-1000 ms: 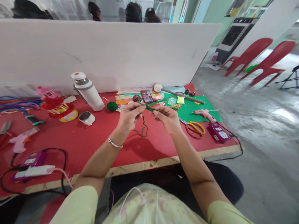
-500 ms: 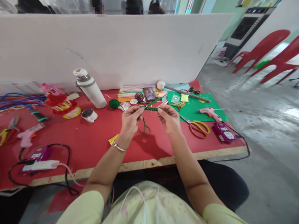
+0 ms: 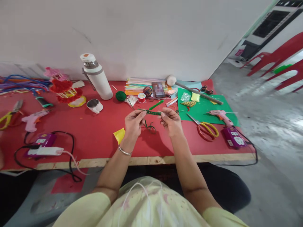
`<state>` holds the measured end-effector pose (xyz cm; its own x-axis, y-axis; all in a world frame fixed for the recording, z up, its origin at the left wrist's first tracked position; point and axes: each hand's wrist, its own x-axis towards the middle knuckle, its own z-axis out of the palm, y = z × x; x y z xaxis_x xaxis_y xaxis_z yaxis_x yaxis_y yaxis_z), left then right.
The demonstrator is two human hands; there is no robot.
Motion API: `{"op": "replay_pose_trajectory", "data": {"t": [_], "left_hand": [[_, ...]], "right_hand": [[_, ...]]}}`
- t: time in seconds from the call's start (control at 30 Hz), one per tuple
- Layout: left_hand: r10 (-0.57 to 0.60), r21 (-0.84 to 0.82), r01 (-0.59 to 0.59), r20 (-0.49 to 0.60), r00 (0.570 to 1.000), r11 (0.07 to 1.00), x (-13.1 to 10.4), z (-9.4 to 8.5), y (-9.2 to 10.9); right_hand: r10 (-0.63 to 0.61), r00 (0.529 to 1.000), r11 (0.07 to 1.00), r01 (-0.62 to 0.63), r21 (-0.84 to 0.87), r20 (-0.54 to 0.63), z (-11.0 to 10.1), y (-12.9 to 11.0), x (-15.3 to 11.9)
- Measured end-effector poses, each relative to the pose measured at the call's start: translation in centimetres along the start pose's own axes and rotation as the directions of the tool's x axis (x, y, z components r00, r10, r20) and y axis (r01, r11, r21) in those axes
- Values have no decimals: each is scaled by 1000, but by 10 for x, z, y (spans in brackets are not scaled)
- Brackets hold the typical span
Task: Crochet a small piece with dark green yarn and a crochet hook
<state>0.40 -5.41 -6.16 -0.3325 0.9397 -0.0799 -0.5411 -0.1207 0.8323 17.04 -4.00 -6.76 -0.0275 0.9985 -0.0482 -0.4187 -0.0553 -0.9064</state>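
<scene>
A narrow dark green crocheted strip (image 3: 153, 112) is stretched level between my two hands above the red table. My left hand (image 3: 133, 125) pinches its left end between thumb and fingers. The right end is pinched by my right hand (image 3: 173, 122). From beside the left fingertips a green stick, which looks like a crochet hook (image 3: 156, 104), slants up to the right; whether the left fingers grip it is hidden. Loose green yarn (image 3: 150, 127) trails below the strip. Beyond my left hand lies a green yarn ball (image 3: 120, 96).
Scissors (image 3: 206, 130) lie right of my right hand, near a pink glue gun (image 3: 221, 116) and a purple power box (image 3: 234, 137). A white thermos (image 3: 100, 82) and a metal cup (image 3: 94, 106) stand at left. Cables (image 3: 71, 151) cross the table's front left edge.
The view has tilted downward, so the table things appear shifted to the right and mostly higher. Both hands keep the green strip stretched between them; the green stick now looks shorter.
</scene>
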Motion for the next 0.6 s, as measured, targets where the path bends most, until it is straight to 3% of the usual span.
{"op": "replay_pose_trajectory", "data": {"t": [0.13, 0.27, 0.43, 0.6], "left_hand": [[118, 121, -119, 12, 993, 986, 4, -8, -4], [269, 253, -285, 96, 958, 924, 4, -15, -7], [229, 309, -289, 217, 949, 906, -2, -17, -3], [170, 333, -245, 239, 956, 910, -6, -16, -1]], "right_hand": [[-39, 999, 985, 41, -169, 11, 4, -5, -6], [-2, 994, 995, 14, -103, 108, 14, -15, -6], [181, 939, 969, -119, -216, 294, 17, -15, 11], [186, 919, 949, -75, -308, 349, 9, -6, 23]]}}
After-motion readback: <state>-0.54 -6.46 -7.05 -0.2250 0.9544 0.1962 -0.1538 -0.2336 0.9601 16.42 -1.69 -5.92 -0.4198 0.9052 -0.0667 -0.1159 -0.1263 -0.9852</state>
